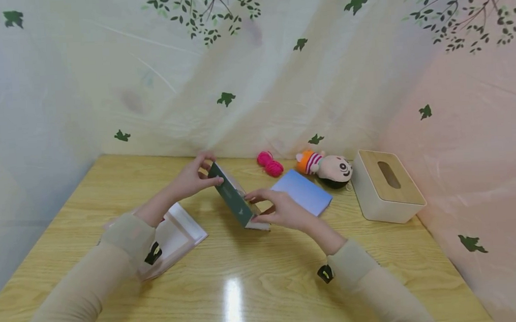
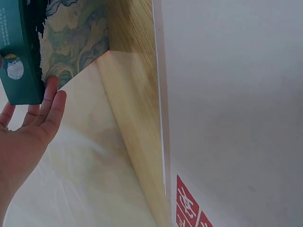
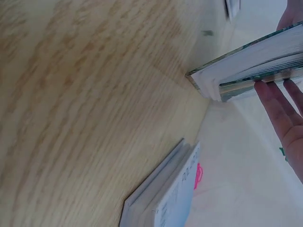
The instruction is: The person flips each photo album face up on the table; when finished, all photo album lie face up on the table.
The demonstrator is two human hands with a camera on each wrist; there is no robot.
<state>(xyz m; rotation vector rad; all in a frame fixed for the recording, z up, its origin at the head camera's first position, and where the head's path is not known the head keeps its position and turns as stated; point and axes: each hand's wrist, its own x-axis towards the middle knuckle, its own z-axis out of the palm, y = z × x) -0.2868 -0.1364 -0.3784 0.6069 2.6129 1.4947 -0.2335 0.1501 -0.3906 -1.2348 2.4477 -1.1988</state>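
A thick book with a dark green spine (image 1: 233, 197) is tilted above the table, its spine toward me. At its far left end, my left hand (image 1: 192, 176) grips it between thumb and fingers. My right hand (image 1: 285, 209) holds the near right end, thumb on the spine side. The left wrist view shows the left hand (image 2: 31, 135) around the spine's end, beside a swirling blue-green and tan cover (image 2: 78, 38). Page edges (image 3: 260, 56) face the right wrist camera, with fingers of the right hand (image 3: 289, 127) against a cover.
Beneath my left forearm lies a whitish book (image 1: 180, 234) with red marks. A blue book (image 1: 301, 190) rests right of the held one. Behind are pink yarn balls (image 1: 270, 164) and a plush doll (image 1: 329, 169). A wooden-lidded tissue box (image 1: 386, 187) stands at the right edge.
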